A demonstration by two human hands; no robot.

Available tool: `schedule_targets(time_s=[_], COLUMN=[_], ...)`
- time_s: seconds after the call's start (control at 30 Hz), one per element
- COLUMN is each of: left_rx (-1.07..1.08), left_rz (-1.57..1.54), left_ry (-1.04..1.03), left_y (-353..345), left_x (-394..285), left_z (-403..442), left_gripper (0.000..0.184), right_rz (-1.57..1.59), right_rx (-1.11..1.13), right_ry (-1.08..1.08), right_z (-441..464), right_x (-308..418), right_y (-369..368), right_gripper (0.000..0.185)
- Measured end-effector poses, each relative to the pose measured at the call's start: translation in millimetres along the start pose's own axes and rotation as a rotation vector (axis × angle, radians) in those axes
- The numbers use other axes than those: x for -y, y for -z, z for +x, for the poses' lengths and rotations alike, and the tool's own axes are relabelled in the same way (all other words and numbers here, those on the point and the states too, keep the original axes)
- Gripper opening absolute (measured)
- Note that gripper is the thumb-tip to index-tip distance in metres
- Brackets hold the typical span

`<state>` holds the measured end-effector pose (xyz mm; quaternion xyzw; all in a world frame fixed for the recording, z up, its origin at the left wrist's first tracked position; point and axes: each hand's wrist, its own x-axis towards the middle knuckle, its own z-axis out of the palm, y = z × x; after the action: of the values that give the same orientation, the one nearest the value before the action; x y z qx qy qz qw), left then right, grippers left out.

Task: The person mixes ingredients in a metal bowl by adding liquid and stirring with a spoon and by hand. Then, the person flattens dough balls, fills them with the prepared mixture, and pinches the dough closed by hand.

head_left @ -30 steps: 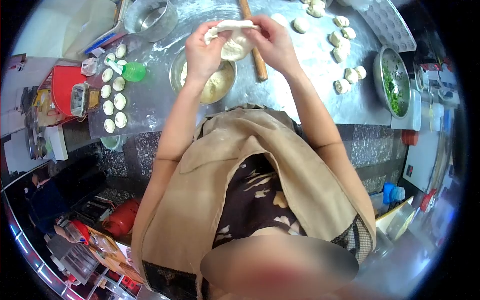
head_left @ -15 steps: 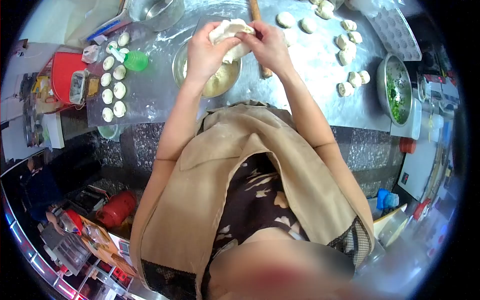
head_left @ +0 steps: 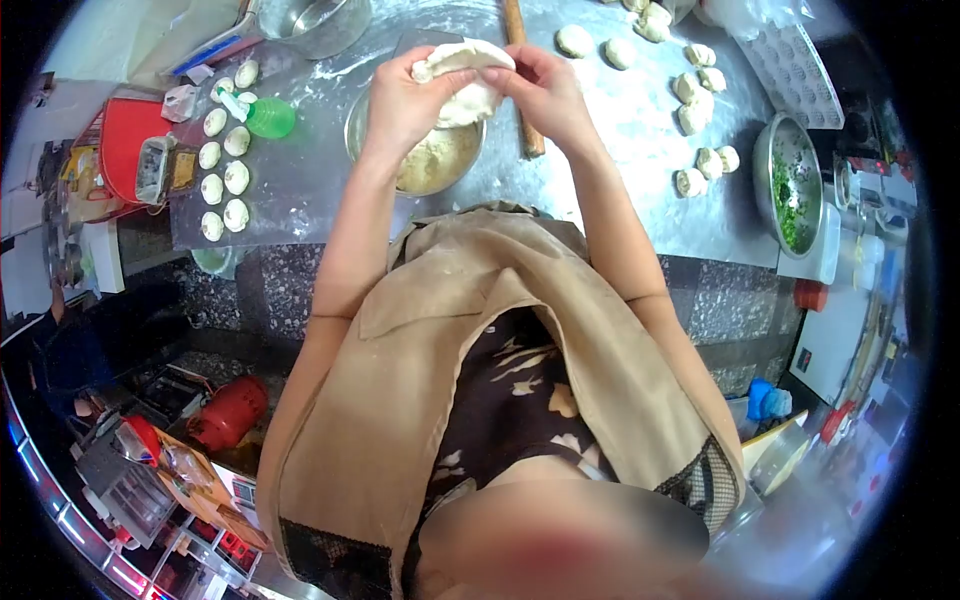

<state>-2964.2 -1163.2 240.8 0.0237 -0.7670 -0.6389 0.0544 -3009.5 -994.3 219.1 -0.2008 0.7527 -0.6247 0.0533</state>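
A soft white piece of dough [head_left: 468, 104] is held up between my two hands, its edge folded over at the top. My left hand [head_left: 405, 105] grips its left side, thumb pressed on the near face. On the other side my right hand [head_left: 548, 97] pinches the upper right edge between thumb and fingers. Directly below is a metal bowl [head_left: 352, 140] with pale yellow, crumbly flour or filling [head_left: 437, 162] in it. A wooden rolling pin [head_left: 530, 130] lies just beneath my right hand, partly hidden by it.
Two rows of round dough pieces [head_left: 237, 178] and a green spray bottle [head_left: 270, 118] are at left. More dough lumps [head_left: 692, 105] lie at right, near a steel bowl [head_left: 765, 180] of chopped greens [head_left: 792, 205]. A large metal pot [head_left: 330, 30] stands at the back of the steel table [head_left: 610, 180].
The dough has been turned and reshaped between my fingers, its top edge now arching more to the right. My left hand has shifted slightly left; both hands keep their hold.
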Motion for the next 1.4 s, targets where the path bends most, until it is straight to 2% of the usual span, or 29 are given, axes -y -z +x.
schedule_targets(time_s=[0.1, 0.13, 0.2, 0.27, 0.33, 0.4, 0.43, 0.57, 0.63, 0.7, 0.73, 0.8, 0.87, 0.93, 1.0, 1.03, 1.13, 1.17, 1.27, 1.33, 1.37, 1.4], left_rx=[-0.011, -0.031, -0.032, -0.130, -0.120, -0.061, -0.007, -0.119, -0.107, -0.111, -0.102, -0.264, -0.437, -0.494, -0.550, -0.558, -0.554, -0.595, -0.545, -0.578, -0.589, -0.597], left_rz=[0.050, 0.121, 0.106, -0.099, -0.183, -0.338, -0.323, -0.430, -0.611, -0.530, -0.444, -0.463, -0.603, -0.624, -0.728, -0.776, -0.965, -1.011, -1.199, -1.176, -1.143, -1.150], left_ry=[-0.049, -0.106, -0.063, -0.011, 0.009, 0.081, 0.121, 0.205, 0.176, 0.172, 0.169, 0.217, 0.040, -0.175, -0.036, -0.009, 0.132, 0.197, 0.226, 0.237, 0.240, 0.255], left_y=[-7.5, -9.2, -8.2, -9.8, -12.6, -17.3, -15.3, -15.4, -14.5, -8.0, -3.3, 19.7, 49.1, 87.6, 117.8, 119.1, 113.7, 107.4, 92.1, 84.4, 82.1, 81.0], left_x=[-2.4, -4.2, -2.0, 6.0, 4.6, 8.4, 9.1, 25.3, 29.0, 29.8, 34.0, 53.4, 56.7, 61.0, 72.3, 77.9, 102.5, 111.3, 131.2, 141.4, 146.1, 147.8], left_z=[-2.2, -2.7, 1.3, 3.7, 1.6, -3.4, -5.9, -4.0, -8.2, -9.6, -12.5, -5.8, -5.9, -12.5, -29.6, -38.2, -64.0, -69.7, -77.3, -74.0, -73.5, -73.7], left_gripper=[0.026, 0.025, 0.024, 0.024, 0.025, 0.024, 0.030, 0.034, 0.031, 0.030, 0.029, 0.032, 0.032, 0.035, 0.040, 0.040, 0.041, 0.041, 0.038, 0.036, 0.035, 0.035], right_rz=[-0.187, -0.189, -0.089, -0.089, -0.089, -0.275, -0.273, -0.065, 0.018, -0.331, -0.329, -0.213, 0.070, -0.032, -0.501, -0.601, -0.880, -0.880, -1.024, -1.076, -0.971, -0.972], right_rx=[-0.076, -0.077, -0.098, -0.061, -0.026, -0.087, -0.081, -0.097, -0.089, -0.009, 0.020, 0.067, 0.084, 0.059, 0.341, 0.533, 0.613, 0.636, 0.742, 0.789, 0.643, 0.657], right_ry=[0.003, -0.001, 0.033, 0.020, -0.002, -0.018, -0.022, -0.067, -0.102, 0.002, -0.010, 0.156, 0.082, 0.141, 0.230, 0.179, 0.163, 0.165, 0.148, 0.123, 0.232, 0.220], right_z=[-1.8, -2.7, 1.2, -0.8, -4.0, -4.9, -5.6, -3.0, -3.5, 3.4, 6.8, 19.1, 29.0, 41.7, 53.2, 50.1, 37.8, 38.3, 35.2, 39.1, 34.7, 31.9], right_x=[3.9, 3.8, 5.4, 6.4, 8.4, 11.2, 5.9, -3.1, -1.4, 0.0, -2.3, -1.9, 23.0, 8.0, -49.7, -69.7, -129.8, -138.9, -146.3, -140.9, -141.2, -134.5], right_y=[-1.2, -1.7, -2.2, 0.1, 1.1, 1.4, 0.0, -12.3, -16.2, -20.0, -26.1, -43.2, -56.5, -71.2, -99.3, -114.7, -154.2, -159.5, -168.8, -165.7, -161.5, -152.7], right_gripper=[0.025, 0.025, 0.024, 0.023, 0.022, 0.023, 0.023, 0.023, 0.022, 0.024, 0.024, 0.028, 0.030, 0.025, 0.018, 0.016, 0.016, 0.016, 0.017, 0.019, 0.017, 0.017])
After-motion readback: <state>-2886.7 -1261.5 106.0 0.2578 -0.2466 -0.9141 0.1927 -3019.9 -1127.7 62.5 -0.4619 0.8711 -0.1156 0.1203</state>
